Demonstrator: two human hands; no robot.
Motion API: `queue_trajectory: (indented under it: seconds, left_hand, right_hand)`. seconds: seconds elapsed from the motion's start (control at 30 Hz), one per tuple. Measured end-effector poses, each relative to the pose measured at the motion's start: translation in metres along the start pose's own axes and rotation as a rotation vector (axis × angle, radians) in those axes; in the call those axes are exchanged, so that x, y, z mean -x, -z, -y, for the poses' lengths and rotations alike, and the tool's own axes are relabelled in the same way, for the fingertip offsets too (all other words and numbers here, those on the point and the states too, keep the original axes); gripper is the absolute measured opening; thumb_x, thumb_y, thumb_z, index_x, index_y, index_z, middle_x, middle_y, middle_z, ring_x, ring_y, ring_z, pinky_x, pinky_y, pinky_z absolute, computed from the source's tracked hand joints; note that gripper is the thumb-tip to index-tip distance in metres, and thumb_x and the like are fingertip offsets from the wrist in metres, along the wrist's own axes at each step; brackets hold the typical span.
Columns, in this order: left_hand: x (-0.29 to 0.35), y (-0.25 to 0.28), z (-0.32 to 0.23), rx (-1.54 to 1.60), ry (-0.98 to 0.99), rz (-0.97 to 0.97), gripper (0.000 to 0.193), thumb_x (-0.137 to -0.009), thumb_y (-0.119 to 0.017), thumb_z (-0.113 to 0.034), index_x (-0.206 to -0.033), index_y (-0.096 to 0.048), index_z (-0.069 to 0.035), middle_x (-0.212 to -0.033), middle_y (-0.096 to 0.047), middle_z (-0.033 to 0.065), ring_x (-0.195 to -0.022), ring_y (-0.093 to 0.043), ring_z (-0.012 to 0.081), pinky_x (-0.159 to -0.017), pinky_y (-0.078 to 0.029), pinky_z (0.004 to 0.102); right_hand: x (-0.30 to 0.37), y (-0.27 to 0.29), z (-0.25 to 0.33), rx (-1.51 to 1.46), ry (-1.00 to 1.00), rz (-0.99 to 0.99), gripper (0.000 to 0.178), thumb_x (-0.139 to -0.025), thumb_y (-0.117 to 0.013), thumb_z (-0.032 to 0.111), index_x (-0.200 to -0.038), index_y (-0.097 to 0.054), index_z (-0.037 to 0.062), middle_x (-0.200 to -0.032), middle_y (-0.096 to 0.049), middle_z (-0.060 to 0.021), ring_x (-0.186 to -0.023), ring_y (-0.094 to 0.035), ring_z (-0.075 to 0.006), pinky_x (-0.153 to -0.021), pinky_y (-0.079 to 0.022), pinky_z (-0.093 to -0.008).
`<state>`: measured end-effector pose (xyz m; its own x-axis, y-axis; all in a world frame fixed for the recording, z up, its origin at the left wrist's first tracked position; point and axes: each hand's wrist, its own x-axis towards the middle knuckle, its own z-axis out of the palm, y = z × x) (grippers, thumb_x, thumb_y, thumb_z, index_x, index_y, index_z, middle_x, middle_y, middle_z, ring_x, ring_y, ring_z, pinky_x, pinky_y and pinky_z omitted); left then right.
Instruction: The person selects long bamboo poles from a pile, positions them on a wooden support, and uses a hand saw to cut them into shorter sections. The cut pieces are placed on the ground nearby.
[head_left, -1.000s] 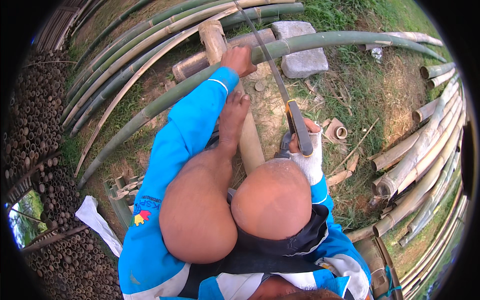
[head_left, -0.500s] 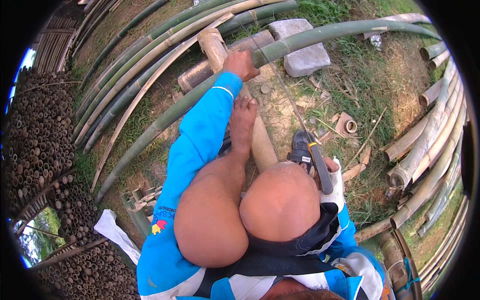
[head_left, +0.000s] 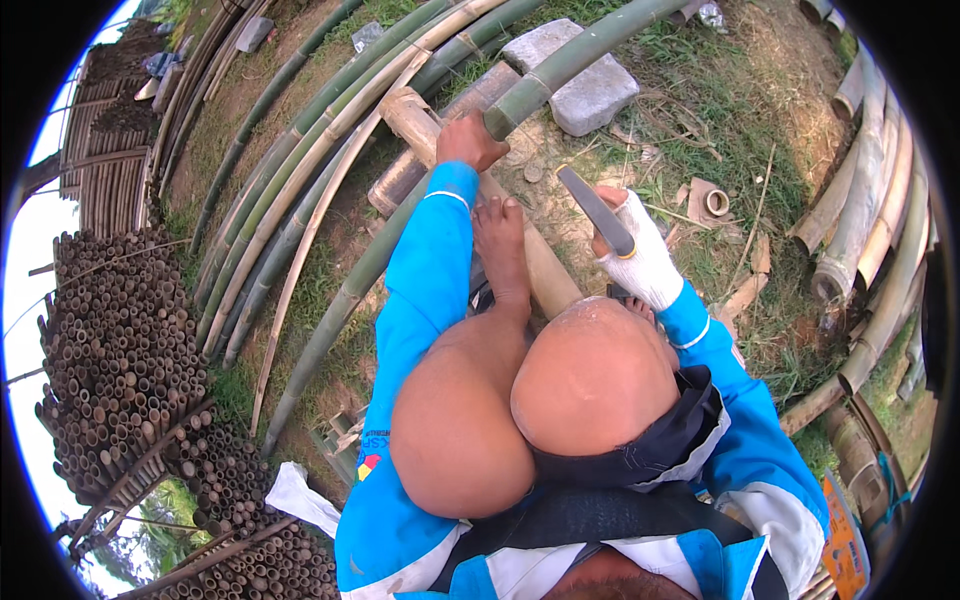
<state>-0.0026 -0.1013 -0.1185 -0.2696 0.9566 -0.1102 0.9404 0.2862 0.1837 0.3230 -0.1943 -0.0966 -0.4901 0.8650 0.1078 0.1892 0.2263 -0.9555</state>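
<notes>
Left hand (head_left: pixel 468 140) gripping long green bamboo pole (head_left: pixel 560 70) resting on grey stone block (head_left: pixel 585 85), pinning it steady. Gloved right hand (head_left: pixel 640 255) clutching machete (head_left: pixel 597 212), blade raised, looks poised for chopping. Bare foot (head_left: pixel 500 245) bracing pale bamboo log (head_left: pixel 540 270) on ground.

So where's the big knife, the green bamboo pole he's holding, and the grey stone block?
Knife (head_left: pixel 597 212), head view, middle of the dark blade above the gloved right hand.
Green bamboo pole (head_left: pixel 560 68), head view, on the stem just past the left hand.
Grey stone block (head_left: pixel 592 92), head view, its flat top.
</notes>
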Motion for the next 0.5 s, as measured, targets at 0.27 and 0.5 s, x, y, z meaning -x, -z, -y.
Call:
queue_trajectory:
  seconds: [0.27,0.5]
  left_hand:
    - [0.006,-0.007,0.016,0.036,0.023,0.06,0.064,-0.072,-0.086,-0.042,-0.119,-0.074,0.0,-0.113,-0.077,0.027,-0.108,-0.075,0.0434,-0.099,-0.059,0.0499]
    - [0.0,-0.005,0.015,-0.011,0.0,0.071,0.075,-0.072,-0.084,-0.05,-0.128,-0.072,-0.002,-0.117,-0.076,0.0265,-0.108,-0.075,0.0432,-0.099,-0.06,0.0505]
  right_hand:
    - [0.077,0.037,0.005,0.019,-0.087,0.039,0.057,-0.088,-0.071,0.001,-0.142,-0.054,0.0017,-0.127,-0.064,-0.0131,-0.109,-0.066,-0.0219,-0.097,-0.052,-0.0359]
    - [-0.041,-0.018,0.009,-0.108,0.079,-0.01,0.053,-0.091,-0.062,-0.003,-0.143,-0.054,0.0033,-0.117,-0.062,-0.0078,-0.098,-0.059,-0.0153,-0.091,-0.051,-0.03]
